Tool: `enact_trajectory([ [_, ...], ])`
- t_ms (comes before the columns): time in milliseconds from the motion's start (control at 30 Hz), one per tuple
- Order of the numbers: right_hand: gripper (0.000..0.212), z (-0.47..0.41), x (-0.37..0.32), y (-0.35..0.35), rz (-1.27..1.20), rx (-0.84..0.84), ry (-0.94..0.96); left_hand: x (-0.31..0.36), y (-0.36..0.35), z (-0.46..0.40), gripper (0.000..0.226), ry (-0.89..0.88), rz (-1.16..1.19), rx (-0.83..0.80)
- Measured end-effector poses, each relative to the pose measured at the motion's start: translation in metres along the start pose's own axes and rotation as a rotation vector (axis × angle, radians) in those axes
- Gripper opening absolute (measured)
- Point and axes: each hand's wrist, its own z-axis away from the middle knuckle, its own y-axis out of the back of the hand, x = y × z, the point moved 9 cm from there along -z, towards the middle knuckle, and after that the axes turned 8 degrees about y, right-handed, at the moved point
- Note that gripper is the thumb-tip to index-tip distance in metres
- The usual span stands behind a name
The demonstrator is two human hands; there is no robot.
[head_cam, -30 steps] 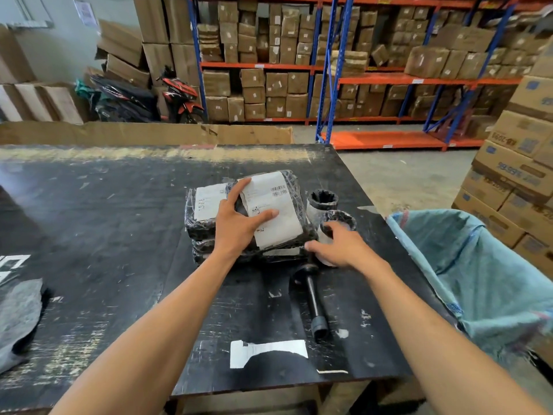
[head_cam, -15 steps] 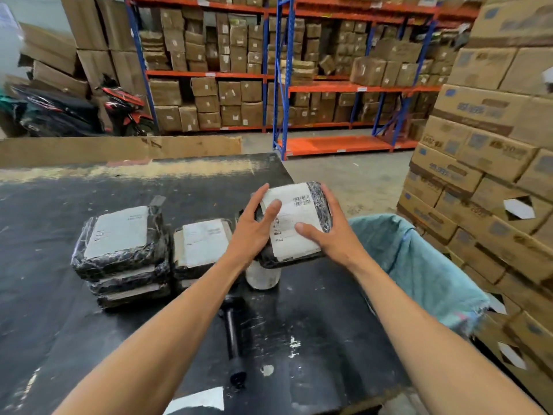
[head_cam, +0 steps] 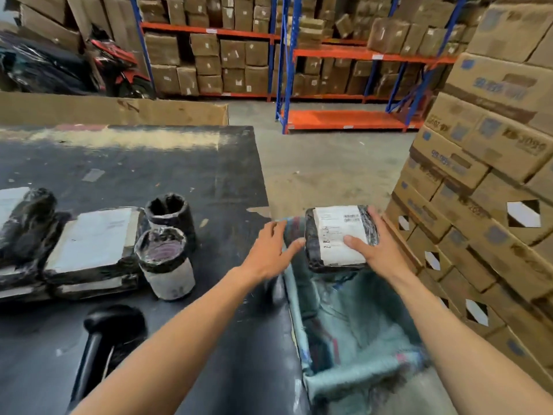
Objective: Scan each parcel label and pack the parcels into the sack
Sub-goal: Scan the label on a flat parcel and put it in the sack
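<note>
While the parcel (head_cam: 339, 236) is clamped in the right hand (head_cam: 375, 253) at centre right of the frame, its long axis pointing away, directly above the sack (head_cam: 353, 330) mouth, the left hand (head_cam: 270, 250) is spread open just beside it.

The parcel (head_cam: 341, 238) bears a white label with a barcode, its print too blurred to read.
</note>
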Motion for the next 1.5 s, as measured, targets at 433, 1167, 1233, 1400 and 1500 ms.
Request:
enact_trajectory([
  [433, 0.104, 0.012, 0.188, -0.077, -0.084, -0.27, -0.361, -0.049, -0.054, -0.065, 0.091, 0.039, -0.406, -0.022],
  [1167, 0.098, 0.013, 0.302, -0.166, 0.217, -0.509, -0.513, -0.047, -0.055, -0.066, 0.095, -0.001, -0.521, 0.005],
  [1233, 0.087, 0.016, 0.303, -0.167, 0.476, -0.576, -0.523, -0.046, -0.054, -0.066, 0.095, 0.006, -0.526, -0.002],
  [1400, 0.078, 0.017, 0.28, -0.195, 0.931, -0.713, -0.112, -0.045, -0.054, -0.065, 0.094, 0.019, -0.53, -0.014],
  [1500, 0.077, 0.016, 0.286, -0.218, 0.958, -0.819, -0.058, -0.046, -0.055, -0.066, 0.094, 0.016, -0.531, -0.008],
])
